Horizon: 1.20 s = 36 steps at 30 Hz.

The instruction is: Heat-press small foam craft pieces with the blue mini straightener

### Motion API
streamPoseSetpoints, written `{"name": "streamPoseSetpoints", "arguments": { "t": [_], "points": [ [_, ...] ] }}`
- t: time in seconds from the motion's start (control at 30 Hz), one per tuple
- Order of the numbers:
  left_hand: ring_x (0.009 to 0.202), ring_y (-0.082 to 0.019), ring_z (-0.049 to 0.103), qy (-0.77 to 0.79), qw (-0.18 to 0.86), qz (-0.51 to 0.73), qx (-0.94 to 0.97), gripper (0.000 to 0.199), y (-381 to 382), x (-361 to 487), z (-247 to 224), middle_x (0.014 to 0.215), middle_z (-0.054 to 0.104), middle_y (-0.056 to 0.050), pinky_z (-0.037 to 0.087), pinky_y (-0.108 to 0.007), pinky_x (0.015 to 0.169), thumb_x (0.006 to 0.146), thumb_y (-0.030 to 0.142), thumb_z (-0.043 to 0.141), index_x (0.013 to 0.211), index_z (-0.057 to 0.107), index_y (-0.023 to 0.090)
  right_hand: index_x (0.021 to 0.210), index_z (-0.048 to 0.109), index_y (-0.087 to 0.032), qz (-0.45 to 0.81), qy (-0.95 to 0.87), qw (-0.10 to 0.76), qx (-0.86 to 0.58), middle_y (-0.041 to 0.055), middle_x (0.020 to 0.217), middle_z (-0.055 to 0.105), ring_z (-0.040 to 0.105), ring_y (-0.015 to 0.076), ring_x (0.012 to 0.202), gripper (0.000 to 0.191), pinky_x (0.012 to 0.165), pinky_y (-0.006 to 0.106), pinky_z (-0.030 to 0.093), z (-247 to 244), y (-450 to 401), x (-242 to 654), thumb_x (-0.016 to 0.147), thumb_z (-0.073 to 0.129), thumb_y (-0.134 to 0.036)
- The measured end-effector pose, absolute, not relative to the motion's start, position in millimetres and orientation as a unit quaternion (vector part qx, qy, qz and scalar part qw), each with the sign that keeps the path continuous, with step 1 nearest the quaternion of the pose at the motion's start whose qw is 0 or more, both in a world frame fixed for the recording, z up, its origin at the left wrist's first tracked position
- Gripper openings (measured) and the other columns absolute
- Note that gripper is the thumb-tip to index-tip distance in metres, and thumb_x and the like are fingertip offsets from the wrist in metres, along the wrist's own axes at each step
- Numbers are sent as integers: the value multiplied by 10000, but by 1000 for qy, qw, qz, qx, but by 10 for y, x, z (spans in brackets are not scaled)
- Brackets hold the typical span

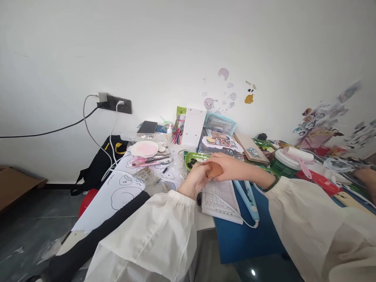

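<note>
Both hands meet over the near middle of the table around a smooth, round orange-brown piece (215, 169); its exact kind does not show. My left hand (194, 181) grips it from the left, fingers curled. From the right, my right hand (230, 165) wraps its fingers over it. Just behind the hands sits a green tray (190, 159) with dark small pieces in it, partly hidden by my fingers. Below them lies a white pad with a printed grid (221, 201). A light-blue hair straightener (248, 201) with a white cord lies beside the pad.
Outline drawings (125, 196), pens (152, 159) and a pink-white dish (144, 149) cover the left side. A white box (194, 127) stands against the wall. On the right are a green-white tub (284, 162) and another person's hand (366, 176). A long black sleeve-like shape (100, 231) crosses the left.
</note>
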<state>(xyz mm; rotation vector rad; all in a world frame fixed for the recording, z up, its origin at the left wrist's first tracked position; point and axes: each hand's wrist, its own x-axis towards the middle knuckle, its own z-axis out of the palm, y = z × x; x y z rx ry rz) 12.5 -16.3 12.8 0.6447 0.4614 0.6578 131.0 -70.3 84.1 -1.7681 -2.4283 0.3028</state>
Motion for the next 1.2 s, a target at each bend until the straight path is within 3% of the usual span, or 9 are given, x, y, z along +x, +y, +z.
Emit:
{"name": "streamPoseSetpoints", "arguments": {
  "t": [0.23,0.47,0.6,0.73,0.83,0.97,1.2],
  "points": [
    [591,-127,569,202,886,290,299,75,-187,86,209,669,606,-46,458,-219,509,755,103,525,735,591,132,1096,537,-175,95,-787,71,-606,78,1023,529,507,250,986,447,819,363,418,851,-739,1394,667,650,-226],
    [594,-135,589,222,879,296,301,86,-197,89,234,672,603,-49,515,-278,599,786,168,504,740,572,142,1105,536,-182,100,-763,75,-635,71,1052,553,539,221,962,455,777,317,437,882,-762,1422,666,643,-233],
    [612,-137,597,289,820,397,294,39,-154,131,245,708,607,-43,486,-260,587,791,188,525,794,493,165,1079,550,-183,88,-729,79,-675,73,1076,574,542,227,971,424,788,321,439,957,-740,1562,676,649,-270],
    [667,-104,585,334,724,537,275,124,-59,117,260,799,596,-6,437,-203,557,792,143,501,878,428,195,1046,577,-164,69,-678,70,-728,90,1074,580,546,247,966,389,765,335,450,893,-696,1788,679,658,-265],
    [658,-95,577,344,676,595,266,140,20,75,254,782,582,11,414,-185,521,787,121,476,885,421,204,1058,573,-156,68,-645,51,-759,88,1083,573,566,214,905,360,755,353,469,714,-645,1862,741,660,-305],
    [618,-88,568,360,648,621,254,143,107,42,214,752,578,20,391,-177,484,774,104,462,863,418,207,1107,558,-161,77,-630,23,-773,72,1119,571,584,183,900,304,764,375,499,456,-516,1779,867,568,-348],
    [591,-85,558,384,648,611,243,130,156,40,187,721,560,27,371,-174,458,755,112,470,828,417,205,1116,568,-161,60,-619,-18,-782,75,1141,577,584,206,966,297,813,410,498,288,-282,1649,882,553,-344]
  ]
}}
